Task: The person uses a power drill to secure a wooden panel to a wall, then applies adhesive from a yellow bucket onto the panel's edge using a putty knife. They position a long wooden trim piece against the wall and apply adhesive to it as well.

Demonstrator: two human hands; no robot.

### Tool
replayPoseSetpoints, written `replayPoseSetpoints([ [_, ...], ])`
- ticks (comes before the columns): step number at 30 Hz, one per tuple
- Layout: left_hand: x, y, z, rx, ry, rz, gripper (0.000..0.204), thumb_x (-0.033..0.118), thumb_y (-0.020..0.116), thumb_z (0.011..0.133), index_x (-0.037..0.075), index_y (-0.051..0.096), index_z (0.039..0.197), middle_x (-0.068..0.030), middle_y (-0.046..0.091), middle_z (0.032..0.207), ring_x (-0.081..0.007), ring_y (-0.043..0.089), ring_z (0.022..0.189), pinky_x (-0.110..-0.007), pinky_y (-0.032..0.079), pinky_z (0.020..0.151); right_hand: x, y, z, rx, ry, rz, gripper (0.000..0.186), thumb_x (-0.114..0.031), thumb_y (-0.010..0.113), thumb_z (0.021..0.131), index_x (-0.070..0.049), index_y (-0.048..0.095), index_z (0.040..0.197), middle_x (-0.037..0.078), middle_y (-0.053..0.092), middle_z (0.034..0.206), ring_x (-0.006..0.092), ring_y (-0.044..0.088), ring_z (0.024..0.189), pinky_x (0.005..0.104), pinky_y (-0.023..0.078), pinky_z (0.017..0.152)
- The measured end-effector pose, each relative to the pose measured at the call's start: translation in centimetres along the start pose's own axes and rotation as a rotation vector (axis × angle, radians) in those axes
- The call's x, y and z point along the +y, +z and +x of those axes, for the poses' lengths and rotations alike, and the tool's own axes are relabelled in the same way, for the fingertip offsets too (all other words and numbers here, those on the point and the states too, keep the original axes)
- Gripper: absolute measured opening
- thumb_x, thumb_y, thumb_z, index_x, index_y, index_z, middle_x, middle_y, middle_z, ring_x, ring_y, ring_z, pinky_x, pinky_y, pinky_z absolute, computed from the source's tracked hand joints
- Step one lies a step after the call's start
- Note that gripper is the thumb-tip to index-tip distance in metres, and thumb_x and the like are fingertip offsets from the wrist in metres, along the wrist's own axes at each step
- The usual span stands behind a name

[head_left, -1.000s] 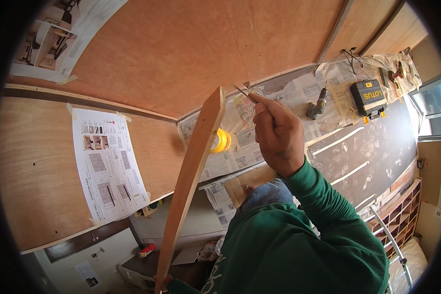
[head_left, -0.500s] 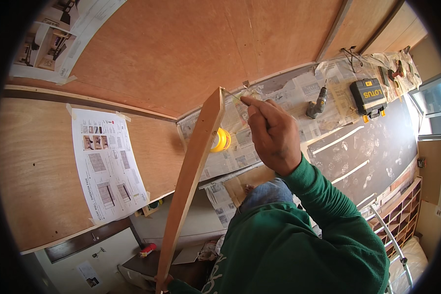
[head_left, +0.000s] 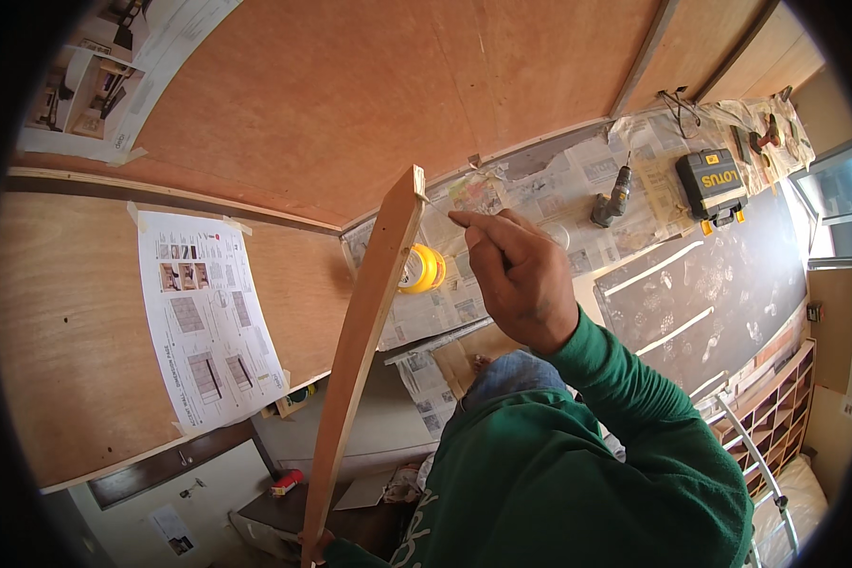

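Note:
A long wooden strip (head_left: 364,327) rises at a slant, its upper end cut to an angle. Low in the view, my left hand (head_left: 320,544) grips the strip's bottom end, mostly hidden by it. My right hand (head_left: 525,275) is closed just right of the upper end, forefinger pointing toward it. Something thin shows between that fingertip and the strip's edge, too slight to name. Behind the strip, a yellow tub (head_left: 424,269) stands partly hidden on newspaper (head_left: 549,199).
A drill (head_left: 613,199) and a black tool case (head_left: 712,185) lie on the newspaper to the right. Printed sheets (head_left: 213,312) are taped to the plywood (head_left: 76,331) at left. A ladder (head_left: 757,459) and a shelf unit (head_left: 776,407) stand at lower right.
The strip's upper end has shifted slightly left. My right hand has dropped a little lower and left, its fingertip now below the strip's top. More of the yellow tub shows.

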State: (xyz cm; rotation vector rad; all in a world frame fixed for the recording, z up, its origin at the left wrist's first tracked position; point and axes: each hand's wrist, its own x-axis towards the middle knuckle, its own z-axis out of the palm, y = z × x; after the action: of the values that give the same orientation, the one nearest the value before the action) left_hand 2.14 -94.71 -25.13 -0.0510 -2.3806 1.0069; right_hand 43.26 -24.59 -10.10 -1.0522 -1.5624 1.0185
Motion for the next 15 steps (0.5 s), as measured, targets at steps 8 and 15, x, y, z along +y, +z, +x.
replayPoseSetpoints([
  [8,0.3,-1.0,-0.7,-0.061,-0.054,0.008,0.043,0.05,0.064,0.08,0.015,0.061,0.105,-0.0031,0.06,0.087,-0.0247,0.062,0.069,-0.043,0.048,0.06,-0.2,-0.1,0.1,0.066,0.014,0.001,0.023,-0.009,0.057,0.096,0.003,0.069,0.113,0.019,0.062,0.081,0.0329,0.063,0.072,0.0397,0.049,0.066],
  [15,0.7,-1.2,-0.7,-0.145,-0.054,0.057,0.043,0.051,0.063,0.081,0.016,0.06,0.106,-0.0048,0.06,0.09,-0.0257,0.063,0.071,-0.045,0.048,0.062,0.3,2.0,-0.5,0.091,0.069,0.018,0.027,-0.009,0.057,0.097,0.002,0.068,0.12,0.013,0.059,0.079,0.0224,0.059,0.068,0.0334,0.047,0.065],
])
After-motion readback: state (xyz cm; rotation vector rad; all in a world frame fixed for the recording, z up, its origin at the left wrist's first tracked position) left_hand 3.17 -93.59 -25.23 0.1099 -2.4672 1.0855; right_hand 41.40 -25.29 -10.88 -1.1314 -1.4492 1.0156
